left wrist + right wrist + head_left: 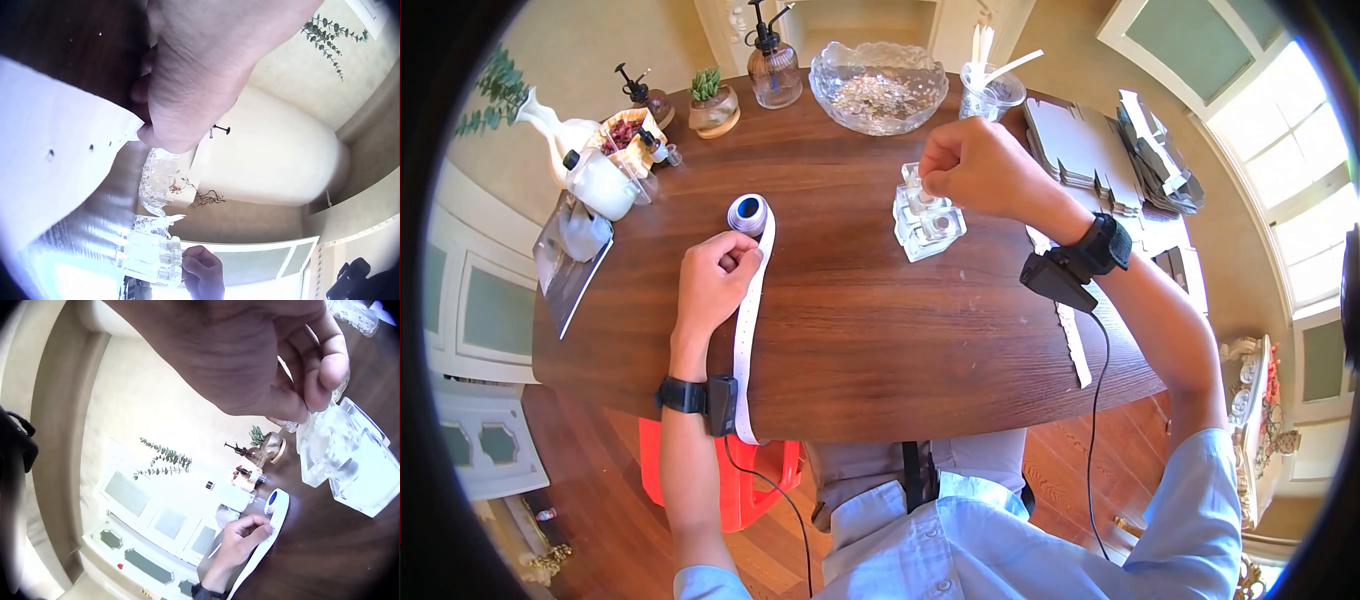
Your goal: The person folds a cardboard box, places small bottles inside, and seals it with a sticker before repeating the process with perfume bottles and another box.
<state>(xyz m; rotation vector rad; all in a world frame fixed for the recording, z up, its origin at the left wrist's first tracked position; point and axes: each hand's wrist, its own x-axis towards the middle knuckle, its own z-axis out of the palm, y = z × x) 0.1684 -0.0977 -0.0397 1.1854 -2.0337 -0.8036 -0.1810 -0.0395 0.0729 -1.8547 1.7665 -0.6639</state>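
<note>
In the head view my left hand [712, 275] lies over a long white paper strip [745, 330] with small dots along it. Thumb and fingers pinch the strip just below its roll [748, 212], which has a blue core. My right hand [990, 172] is bent down over a small group of clear glass bottles [930, 232]. Seen from the right wrist, its thumb and index finger pinch the edge of a clear faceted bottle cap [325, 450]. Behind that cap stands a square glass bottle [369, 475]. The curled fingers partly hide the cap's top in the head view.
At the back stand an amber spray bottle [774, 75], a glass bowl [878, 92] and a plastic cup [992, 92] with white sticks. Grey cardboard pieces [1082, 150] are stacked at right. A white bottle [605, 185] and a potted succulent [712, 108] are at left.
</note>
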